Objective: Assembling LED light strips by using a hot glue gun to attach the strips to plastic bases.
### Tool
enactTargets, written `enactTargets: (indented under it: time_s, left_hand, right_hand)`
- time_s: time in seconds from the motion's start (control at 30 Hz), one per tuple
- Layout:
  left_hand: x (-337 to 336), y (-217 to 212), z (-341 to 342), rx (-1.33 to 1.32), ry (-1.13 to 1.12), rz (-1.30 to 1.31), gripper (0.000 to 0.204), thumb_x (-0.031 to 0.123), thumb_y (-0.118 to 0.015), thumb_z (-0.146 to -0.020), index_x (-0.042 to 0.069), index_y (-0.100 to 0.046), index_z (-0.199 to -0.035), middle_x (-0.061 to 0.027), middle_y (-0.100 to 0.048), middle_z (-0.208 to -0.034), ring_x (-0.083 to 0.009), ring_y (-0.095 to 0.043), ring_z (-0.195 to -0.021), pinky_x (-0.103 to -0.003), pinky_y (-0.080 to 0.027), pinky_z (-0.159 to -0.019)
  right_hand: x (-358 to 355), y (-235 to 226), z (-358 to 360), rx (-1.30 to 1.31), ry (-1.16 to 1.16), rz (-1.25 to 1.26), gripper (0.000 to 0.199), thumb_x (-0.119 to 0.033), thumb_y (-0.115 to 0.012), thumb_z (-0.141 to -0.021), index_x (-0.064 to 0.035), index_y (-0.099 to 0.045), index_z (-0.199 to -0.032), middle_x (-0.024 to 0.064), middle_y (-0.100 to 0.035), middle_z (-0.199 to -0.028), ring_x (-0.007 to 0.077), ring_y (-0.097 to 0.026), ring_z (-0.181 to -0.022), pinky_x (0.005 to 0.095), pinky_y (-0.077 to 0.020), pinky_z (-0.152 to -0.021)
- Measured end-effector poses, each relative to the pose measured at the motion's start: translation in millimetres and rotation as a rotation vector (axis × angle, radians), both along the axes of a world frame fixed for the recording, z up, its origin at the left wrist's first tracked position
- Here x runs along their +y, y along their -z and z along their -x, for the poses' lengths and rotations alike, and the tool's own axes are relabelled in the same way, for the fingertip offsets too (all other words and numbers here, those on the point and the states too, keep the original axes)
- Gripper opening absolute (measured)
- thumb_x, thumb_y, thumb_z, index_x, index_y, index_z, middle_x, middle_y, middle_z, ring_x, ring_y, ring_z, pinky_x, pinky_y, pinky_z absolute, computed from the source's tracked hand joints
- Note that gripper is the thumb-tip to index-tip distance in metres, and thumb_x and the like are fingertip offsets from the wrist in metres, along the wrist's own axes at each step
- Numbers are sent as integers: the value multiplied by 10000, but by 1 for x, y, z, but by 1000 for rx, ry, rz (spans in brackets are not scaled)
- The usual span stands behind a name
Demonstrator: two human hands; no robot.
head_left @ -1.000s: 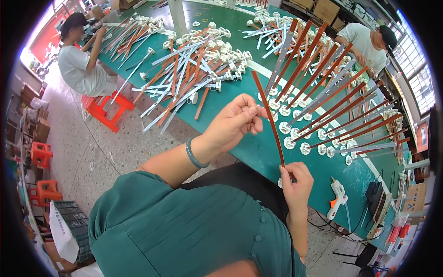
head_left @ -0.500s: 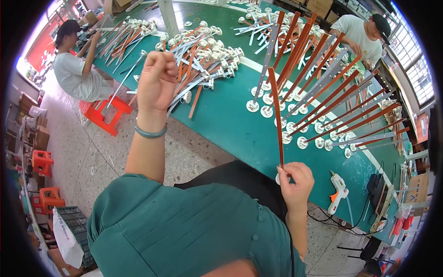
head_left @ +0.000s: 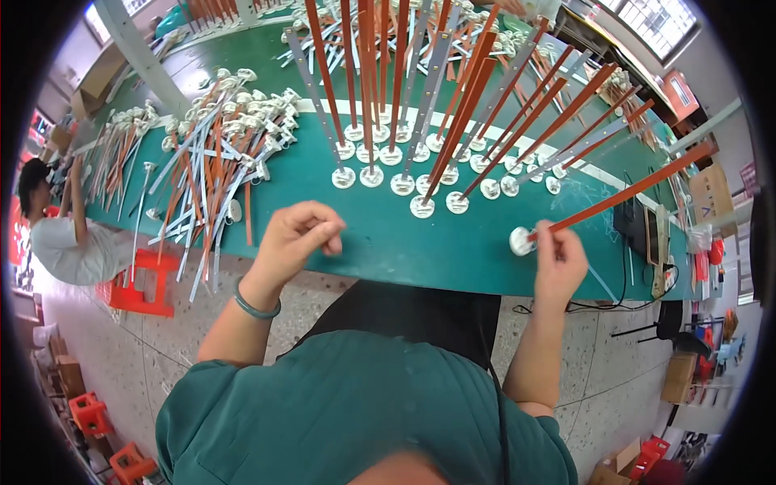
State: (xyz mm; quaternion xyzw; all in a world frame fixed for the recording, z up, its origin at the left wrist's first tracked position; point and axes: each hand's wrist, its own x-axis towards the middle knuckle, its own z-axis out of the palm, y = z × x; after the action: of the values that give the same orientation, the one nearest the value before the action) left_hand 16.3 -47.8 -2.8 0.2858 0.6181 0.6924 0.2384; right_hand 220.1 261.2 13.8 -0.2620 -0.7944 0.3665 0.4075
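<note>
My right hand (head_left: 561, 267) pinches an LED light strip with a white round base, close to that base (head_left: 521, 241). The held strip's reddish-brown length (head_left: 626, 196) slants to the upper right. Over the table's near edge, my left hand (head_left: 297, 238) is curled, thumb against fingers; nothing sticks out of it, and its inside is hidden. Ahead stand rows of similar strips (head_left: 465, 121), some brown and some grey with small dots, upright or leaning on round white bases (head_left: 402, 184).
Loose strips with white ends lie in a pile (head_left: 214, 153) on the green table (head_left: 311, 174). A seated person (head_left: 73, 222) works at the left by a red stool (head_left: 145, 283). A dark box (head_left: 632, 218) and cables are at the right.
My left hand has come down from high on the left to the table's near edge. My right hand has moved right and forward; its strip now leans right. The glue gun is out of sight.
</note>
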Motion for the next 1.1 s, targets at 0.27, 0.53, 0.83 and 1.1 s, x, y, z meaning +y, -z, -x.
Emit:
enactTargets:
  time_s: [0.27, 0.53, 0.83, 1.1]
  left_hand:
    - [-56, 67, -41, -243, 235, 255, 217, 271, -490, -1025, 87, -527, -916, 25, -486, -669, -64, -451, -574, -224, -392, -539]
    - [-153, 166, -73, -5, -67, 578, 346, 377, -467, -1007, 66, -562, -888, -61, -581, -751, -194, -540, -657, -349, -446, -610]
    - [-298, 270, -95, -223, -360, 1617, 349, 304, -502, -936, 46, -700, -1063, -186, -693, -1049, -384, -661, -969, -478, -515, -845]
    - [-323, 248, -43, 411, -1078, 1612, 317, 124, -641, -767, 138, -681, -1082, -151, -666, -1034, -332, -595, -1076, -510, -441, -923]
  right_hand:
    - [113, 18, 45, -424, 20, -248, 178, -153, -661, -858, 8, -663, -936, 139, -699, -817, 211, -653, -721, 358, -514, -681]
    - [179, 57, 67, -520, -246, -294, 274, -145, -649, -892, 32, -603, -1096, 119, -653, -888, 207, -619, -760, 330, -512, -682]
    - [115, 9, 48, -514, -190, -311, 290, -213, -666, -857, 26, -650, -1019, 155, -677, -928, 280, -623, -828, 381, -489, -751]
    - [180, 43, 20, -132, -112, -240, 297, -36, -657, -843, 15, -583, -1127, 101, -642, -987, 165, -619, -847, 298, -506, -750]
